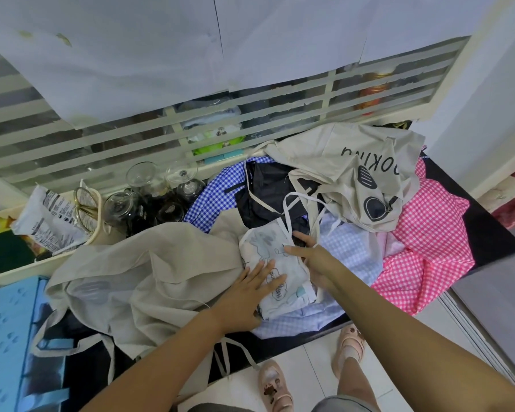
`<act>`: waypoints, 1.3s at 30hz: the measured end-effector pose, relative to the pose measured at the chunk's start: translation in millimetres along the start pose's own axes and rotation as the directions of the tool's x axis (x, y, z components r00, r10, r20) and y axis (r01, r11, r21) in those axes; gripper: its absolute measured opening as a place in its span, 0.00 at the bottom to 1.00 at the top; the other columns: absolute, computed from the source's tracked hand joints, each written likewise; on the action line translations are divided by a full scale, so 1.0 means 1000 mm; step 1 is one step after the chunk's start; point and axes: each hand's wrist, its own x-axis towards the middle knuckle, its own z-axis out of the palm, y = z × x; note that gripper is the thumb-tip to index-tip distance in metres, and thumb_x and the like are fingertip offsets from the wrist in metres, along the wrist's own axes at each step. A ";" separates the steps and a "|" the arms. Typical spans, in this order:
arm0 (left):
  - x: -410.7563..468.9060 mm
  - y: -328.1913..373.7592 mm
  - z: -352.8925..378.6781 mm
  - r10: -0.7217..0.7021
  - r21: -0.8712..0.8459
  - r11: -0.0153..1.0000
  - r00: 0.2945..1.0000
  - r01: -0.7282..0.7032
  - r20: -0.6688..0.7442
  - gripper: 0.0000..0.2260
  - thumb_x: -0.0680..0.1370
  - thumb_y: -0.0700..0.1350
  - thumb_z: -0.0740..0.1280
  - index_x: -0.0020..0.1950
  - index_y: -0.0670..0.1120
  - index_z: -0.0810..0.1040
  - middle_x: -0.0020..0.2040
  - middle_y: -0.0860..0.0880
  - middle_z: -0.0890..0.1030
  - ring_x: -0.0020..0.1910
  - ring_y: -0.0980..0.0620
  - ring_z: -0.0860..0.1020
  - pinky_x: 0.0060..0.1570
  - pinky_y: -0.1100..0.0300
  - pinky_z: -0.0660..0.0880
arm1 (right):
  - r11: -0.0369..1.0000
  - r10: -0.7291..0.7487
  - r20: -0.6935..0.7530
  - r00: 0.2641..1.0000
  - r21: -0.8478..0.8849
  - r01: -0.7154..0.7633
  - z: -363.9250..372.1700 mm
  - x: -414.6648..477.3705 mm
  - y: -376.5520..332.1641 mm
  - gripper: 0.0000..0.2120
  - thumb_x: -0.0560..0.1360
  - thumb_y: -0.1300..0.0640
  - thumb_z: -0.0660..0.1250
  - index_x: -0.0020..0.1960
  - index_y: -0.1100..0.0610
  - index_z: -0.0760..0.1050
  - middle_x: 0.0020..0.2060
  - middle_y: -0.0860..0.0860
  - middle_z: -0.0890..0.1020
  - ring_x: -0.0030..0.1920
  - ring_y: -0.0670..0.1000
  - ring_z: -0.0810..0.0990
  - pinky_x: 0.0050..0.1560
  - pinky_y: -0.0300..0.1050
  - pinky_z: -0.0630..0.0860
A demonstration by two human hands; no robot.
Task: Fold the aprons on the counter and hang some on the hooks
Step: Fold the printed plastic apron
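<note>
Beige aprons: two; plain beige apron (149, 272) crumpled at left, lettered beige apron (354, 162) at the back, its first letter hidden.
Checked aprons: three; dark blue apron (211, 197), pale blue apron (351, 248), pink apron (428, 233), heaped with one black apron (268, 191).
White printed apron (277, 263): one, folded, front centre of the black bench (488, 227), on the heap.
Left hand (250, 288): flat, fingers spread, pressing the white printed apron.
Right hand (306, 260): thumb on top, fingers tucked under that apron's right edge, a strap partly covering them.
Cream tub (101, 221): holds one printed packet (51, 215) and gold-handled scissors (85, 203).
Glasses (149, 197): roughly five, overlapping, hard to count.
</note>
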 end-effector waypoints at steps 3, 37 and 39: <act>-0.002 0.001 0.000 -0.009 -0.030 1.000 1.000 0.009 0.001 0.43 0.73 0.50 0.66 0.76 0.59 0.37 0.76 0.52 0.31 0.74 0.53 0.29 0.67 0.61 0.25 | 0.999 -0.039 -0.029 0.999 0.016 0.039 0.006 0.007 -0.001 0.19 0.72 0.69 0.68 0.61 0.58 0.72 0.46 0.57 0.82 0.40 0.50 0.83 0.38 0.43 0.79; 0.010 -0.005 0.000 -0.192 -0.843 0.513 0.979 0.158 0.067 0.22 0.83 0.44 0.58 0.71 0.61 0.53 0.75 0.62 0.51 0.74 0.68 0.43 0.73 0.65 0.37 | -0.191 -0.131 0.648 0.750 -0.759 0.622 -0.034 -0.021 0.020 0.29 0.71 0.62 0.69 0.70 0.55 0.67 0.50 0.53 0.79 0.43 0.50 0.75 0.42 0.39 0.66; 0.012 -0.006 -0.001 -0.236 -0.913 0.372 0.968 0.170 0.084 0.22 0.80 0.44 0.61 0.69 0.61 0.59 0.76 0.60 0.56 0.74 0.66 0.48 0.74 0.63 0.41 | -0.133 -0.191 0.620 0.761 -0.784 0.606 -0.029 -0.020 0.018 0.24 0.74 0.60 0.67 0.68 0.51 0.68 0.39 0.46 0.76 0.36 0.45 0.71 0.38 0.35 0.67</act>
